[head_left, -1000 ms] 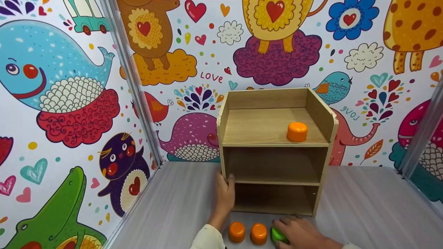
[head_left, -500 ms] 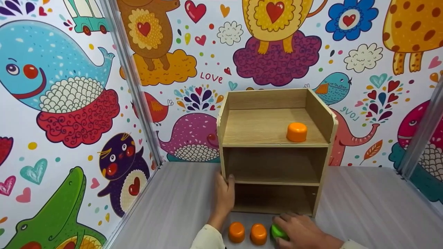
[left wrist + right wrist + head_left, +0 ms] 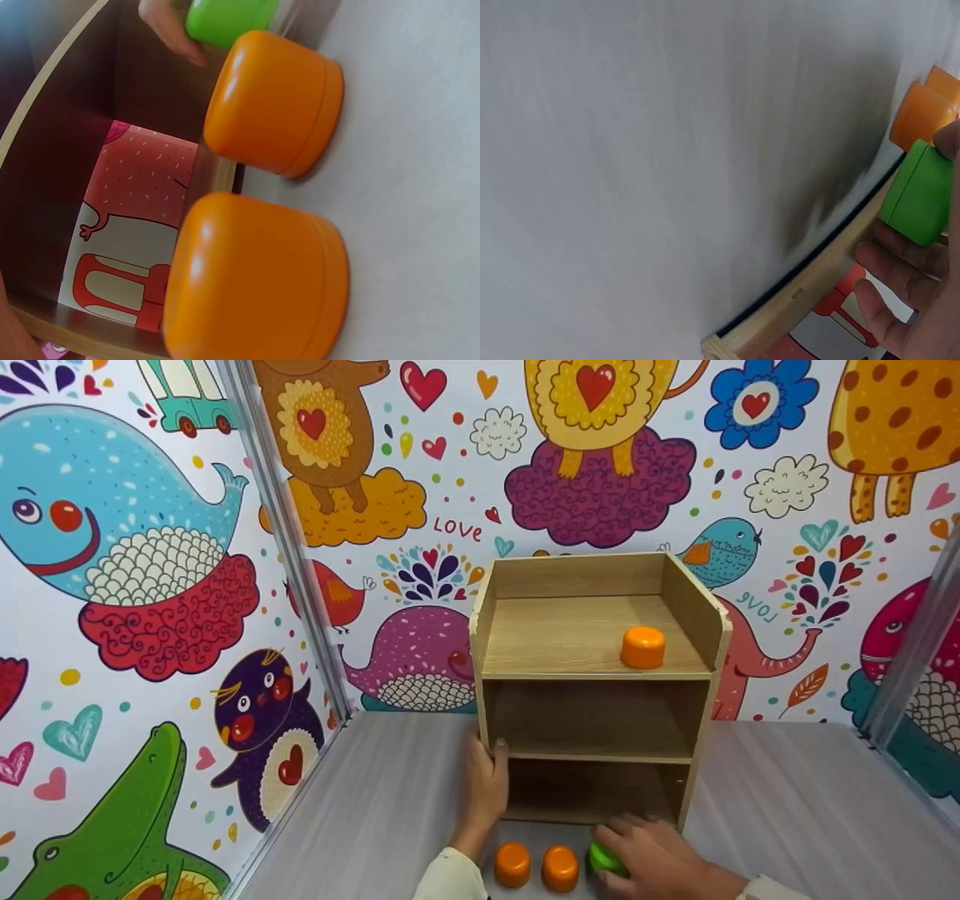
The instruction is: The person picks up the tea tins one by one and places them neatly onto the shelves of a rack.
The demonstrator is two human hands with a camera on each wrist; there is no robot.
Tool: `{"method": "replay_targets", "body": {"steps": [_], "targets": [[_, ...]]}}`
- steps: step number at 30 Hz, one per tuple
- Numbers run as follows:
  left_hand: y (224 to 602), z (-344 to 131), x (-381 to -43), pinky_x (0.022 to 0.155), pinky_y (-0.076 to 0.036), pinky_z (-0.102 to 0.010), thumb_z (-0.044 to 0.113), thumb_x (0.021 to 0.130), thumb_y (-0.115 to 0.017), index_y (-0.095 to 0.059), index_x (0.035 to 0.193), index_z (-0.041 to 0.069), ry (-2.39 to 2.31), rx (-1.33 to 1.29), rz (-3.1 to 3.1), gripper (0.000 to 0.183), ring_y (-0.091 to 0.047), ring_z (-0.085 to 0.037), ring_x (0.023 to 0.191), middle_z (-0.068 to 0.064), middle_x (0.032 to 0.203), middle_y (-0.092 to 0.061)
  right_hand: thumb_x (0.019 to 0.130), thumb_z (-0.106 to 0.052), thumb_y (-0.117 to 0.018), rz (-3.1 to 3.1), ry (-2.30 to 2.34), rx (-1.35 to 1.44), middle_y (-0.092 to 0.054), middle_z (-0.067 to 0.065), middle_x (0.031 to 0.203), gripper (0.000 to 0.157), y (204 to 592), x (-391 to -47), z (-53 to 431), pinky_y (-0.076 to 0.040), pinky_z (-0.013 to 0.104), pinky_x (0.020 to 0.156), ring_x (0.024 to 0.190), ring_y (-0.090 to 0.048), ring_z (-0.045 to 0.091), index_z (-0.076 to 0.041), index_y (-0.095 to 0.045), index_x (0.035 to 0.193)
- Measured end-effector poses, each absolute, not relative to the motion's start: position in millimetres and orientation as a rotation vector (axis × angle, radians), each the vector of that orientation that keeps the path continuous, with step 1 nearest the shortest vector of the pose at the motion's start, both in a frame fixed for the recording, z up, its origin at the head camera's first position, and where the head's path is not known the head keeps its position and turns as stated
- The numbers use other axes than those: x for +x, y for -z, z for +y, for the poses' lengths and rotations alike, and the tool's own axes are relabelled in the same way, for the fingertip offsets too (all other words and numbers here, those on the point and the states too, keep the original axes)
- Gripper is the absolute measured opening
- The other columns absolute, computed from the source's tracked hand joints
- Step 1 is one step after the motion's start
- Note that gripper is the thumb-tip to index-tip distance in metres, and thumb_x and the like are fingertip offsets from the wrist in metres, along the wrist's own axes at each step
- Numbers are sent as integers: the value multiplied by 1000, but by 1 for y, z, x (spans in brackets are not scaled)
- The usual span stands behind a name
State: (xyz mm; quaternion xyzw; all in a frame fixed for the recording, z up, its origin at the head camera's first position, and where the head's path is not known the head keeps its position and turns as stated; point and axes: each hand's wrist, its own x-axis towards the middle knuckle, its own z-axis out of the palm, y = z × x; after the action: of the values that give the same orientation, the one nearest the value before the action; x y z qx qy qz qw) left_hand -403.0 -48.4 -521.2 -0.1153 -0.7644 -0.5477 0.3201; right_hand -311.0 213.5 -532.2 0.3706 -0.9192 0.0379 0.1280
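My left hand [image 3: 487,780] grips the left side panel of a small wooden shelf unit [image 3: 596,676], with the thumb on its front edge. In front of the unit, my right hand [image 3: 654,851] pinches a green rounded plastic piece [image 3: 603,858] between thumb and fingers, as the right wrist view confirms on the green piece [image 3: 919,191]. Whether it touches the table is hard to tell. To its left stand two matching orange pieces, one nearer [image 3: 560,868] and one farther [image 3: 513,864]. Another orange piece [image 3: 643,647] sits on the top shelf, toward the right front.
The unit has a raised back and sides, with middle [image 3: 592,716] and bottom [image 3: 589,789] compartments facing me. It stands on a grey table [image 3: 787,802]. Walls with cartoon animal prints [image 3: 420,652] enclose the table at the back and sides, joined by metal corner strips [image 3: 289,540].
My right hand has shifted slightly up and to the right, with the green piece in its fingers. My left hand, the shelf unit and the orange pieces stay where they were.
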Motion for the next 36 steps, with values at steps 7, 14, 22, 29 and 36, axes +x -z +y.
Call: {"method": "replay_targets", "body": {"steps": [7, 14, 22, 29, 36], "targets": [[521, -48, -403, 70, -34, -31, 29, 98, -47, -41, 114, 9, 1424, -287, -1995, 25, -41, -14, 77, 0, 86, -41, 86, -63, -49, -2748, -63, 1070, -48, -17, 82, 36, 521, -312, 214, -33, 30, 53, 68, -42, 3, -33, -52, 107], [521, -47, -401, 74, -38, -34, 28, 98, -47, -41, 117, 7, 1408, -277, -1999, 28, -46, -16, 83, -3, 91, -46, 86, -67, -43, -2644, 9, 1118, -48, -17, 80, 42, 518, -308, 214, -32, 29, 53, 68, -43, 2, -32, -54, 105], [521, -47, -402, 84, -41, -38, 26, 99, -46, -41, 125, 5, 1403, -285, -1999, 34, -51, -18, 96, -6, 105, -51, 86, -63, -48, -2520, 22, 1148, -46, -17, 76, 36, 512, -302, 213, -25, 25, 51, 64, -41, 1, -31, -55, 102], [521, -48, -404, 81, -41, -35, 25, 98, -48, -42, 123, 4, 1399, -291, -1982, 33, -50, -16, 92, -3, 102, -51, 86, -63, -48, -2448, 23, 1192, -48, -16, 75, 37, 502, -297, 207, -23, 23, 50, 63, -42, 1, -29, -56, 99], [520, -49, -403, 73, -38, -31, 27, 98, -47, -42, 119, 5, 1400, -292, -1997, 30, -46, -15, 83, -3, 93, -47, 85, -62, -51, -2408, 10, 1224, -50, -15, 77, 36, 492, -291, 204, -23, 23, 52, 66, -46, 3, -29, -56, 99]]}}
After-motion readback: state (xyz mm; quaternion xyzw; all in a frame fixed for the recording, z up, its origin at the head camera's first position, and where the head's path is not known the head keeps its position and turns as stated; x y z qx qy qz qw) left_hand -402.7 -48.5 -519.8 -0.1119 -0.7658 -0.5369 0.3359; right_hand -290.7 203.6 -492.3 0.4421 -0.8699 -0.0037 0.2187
